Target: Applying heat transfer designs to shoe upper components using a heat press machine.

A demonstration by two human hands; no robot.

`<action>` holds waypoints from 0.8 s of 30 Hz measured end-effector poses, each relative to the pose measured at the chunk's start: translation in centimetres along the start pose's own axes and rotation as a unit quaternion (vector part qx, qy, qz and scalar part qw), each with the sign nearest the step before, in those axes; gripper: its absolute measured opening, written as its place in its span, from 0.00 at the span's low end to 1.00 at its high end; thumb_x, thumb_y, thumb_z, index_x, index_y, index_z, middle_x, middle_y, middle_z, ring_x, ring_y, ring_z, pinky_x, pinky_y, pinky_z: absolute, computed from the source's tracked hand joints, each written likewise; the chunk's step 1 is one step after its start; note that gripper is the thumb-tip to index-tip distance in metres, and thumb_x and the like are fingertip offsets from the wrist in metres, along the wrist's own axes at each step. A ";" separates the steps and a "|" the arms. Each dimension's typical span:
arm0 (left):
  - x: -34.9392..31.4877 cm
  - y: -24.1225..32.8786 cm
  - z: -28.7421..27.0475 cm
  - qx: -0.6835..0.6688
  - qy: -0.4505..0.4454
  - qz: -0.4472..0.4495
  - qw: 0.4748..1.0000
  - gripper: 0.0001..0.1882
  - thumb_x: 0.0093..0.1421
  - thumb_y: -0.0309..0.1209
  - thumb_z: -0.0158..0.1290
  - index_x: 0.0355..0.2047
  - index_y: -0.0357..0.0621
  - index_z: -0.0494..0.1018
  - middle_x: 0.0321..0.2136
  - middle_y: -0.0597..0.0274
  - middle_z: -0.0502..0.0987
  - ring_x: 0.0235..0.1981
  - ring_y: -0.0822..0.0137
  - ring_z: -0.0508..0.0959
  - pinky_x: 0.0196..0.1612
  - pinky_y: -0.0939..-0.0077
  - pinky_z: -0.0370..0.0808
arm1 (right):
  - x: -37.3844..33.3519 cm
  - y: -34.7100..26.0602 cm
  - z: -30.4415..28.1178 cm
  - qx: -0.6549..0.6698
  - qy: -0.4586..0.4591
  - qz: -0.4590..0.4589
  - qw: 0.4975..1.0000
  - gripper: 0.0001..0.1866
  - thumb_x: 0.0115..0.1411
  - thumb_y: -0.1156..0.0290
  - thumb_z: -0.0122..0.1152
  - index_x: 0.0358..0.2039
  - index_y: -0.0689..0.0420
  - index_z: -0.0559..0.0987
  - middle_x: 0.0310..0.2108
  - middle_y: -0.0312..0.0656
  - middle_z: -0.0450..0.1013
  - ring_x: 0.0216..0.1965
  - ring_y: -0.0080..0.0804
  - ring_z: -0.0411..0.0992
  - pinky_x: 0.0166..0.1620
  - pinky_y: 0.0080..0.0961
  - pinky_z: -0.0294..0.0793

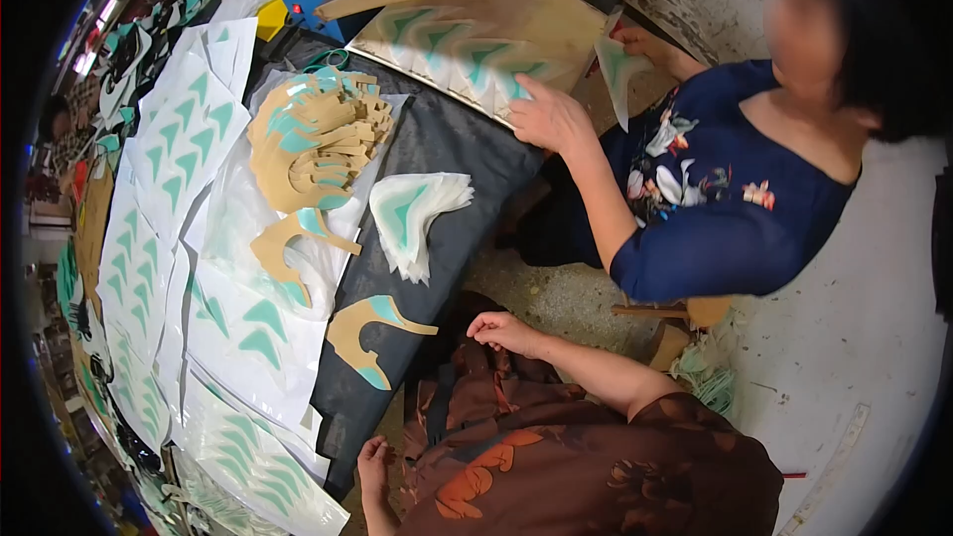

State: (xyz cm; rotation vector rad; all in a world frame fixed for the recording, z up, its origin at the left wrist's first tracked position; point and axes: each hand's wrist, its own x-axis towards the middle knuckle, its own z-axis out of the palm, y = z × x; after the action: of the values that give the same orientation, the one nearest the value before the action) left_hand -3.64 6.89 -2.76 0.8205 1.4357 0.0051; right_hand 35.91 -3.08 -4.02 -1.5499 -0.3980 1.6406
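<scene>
The left hand (374,465) is loosely curled beside the dark tabletop (442,129); I cannot tell whether it holds anything. The right hand (501,333) hovers over the lap, half unfolded, with nothing visible between its fingers. Just left of the right hand and beyond the left lies a tan curved piece (344,335) with teal ends, flat and touched by neither. Farther beyond both hands sit a white V-shaped stack (402,213) and a tan pile (288,161). Beyond the right hand, a co-worker's hand (551,119) touches a teal-patterned sheet (437,45).
</scene>
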 end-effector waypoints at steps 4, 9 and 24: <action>-1.3 0.9 0.9 0.011 0.007 -0.004 1.000 0.09 0.55 0.26 0.46 0.36 0.38 0.69 0.22 0.64 0.72 0.22 0.73 0.72 0.26 0.82 0.68 | -0.8 2.0 -1.2 0.000 0.034 0.018 0.999 0.05 0.51 0.70 0.53 0.30 0.54 0.73 0.23 0.29 0.67 0.22 0.16 0.63 0.25 0.14 0.63; -1.4 0.5 0.8 0.008 0.005 -0.003 1.000 0.09 0.56 0.27 0.47 0.37 0.38 0.69 0.23 0.64 0.72 0.23 0.73 0.72 0.26 0.82 0.68 | -1.2 5.3 -4.0 -0.020 0.109 0.094 0.989 0.05 0.50 0.70 0.54 0.30 0.54 0.73 0.23 0.30 0.68 0.22 0.17 0.64 0.24 0.15 0.64; -1.6 0.4 2.0 0.007 0.013 -0.005 1.000 0.10 0.55 0.26 0.47 0.37 0.37 0.69 0.23 0.63 0.73 0.22 0.74 0.71 0.25 0.83 0.68 | -1.0 9.0 -8.2 -0.046 0.180 0.132 0.974 0.03 0.51 0.73 0.52 0.27 0.57 0.72 0.21 0.33 0.68 0.20 0.20 0.64 0.23 0.19 0.64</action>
State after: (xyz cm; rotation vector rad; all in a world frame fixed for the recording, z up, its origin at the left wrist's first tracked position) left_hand -2.02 5.40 -1.33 0.8281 1.4655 -0.0026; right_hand 40.38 -11.76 -11.39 -1.9945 -0.0763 1.5056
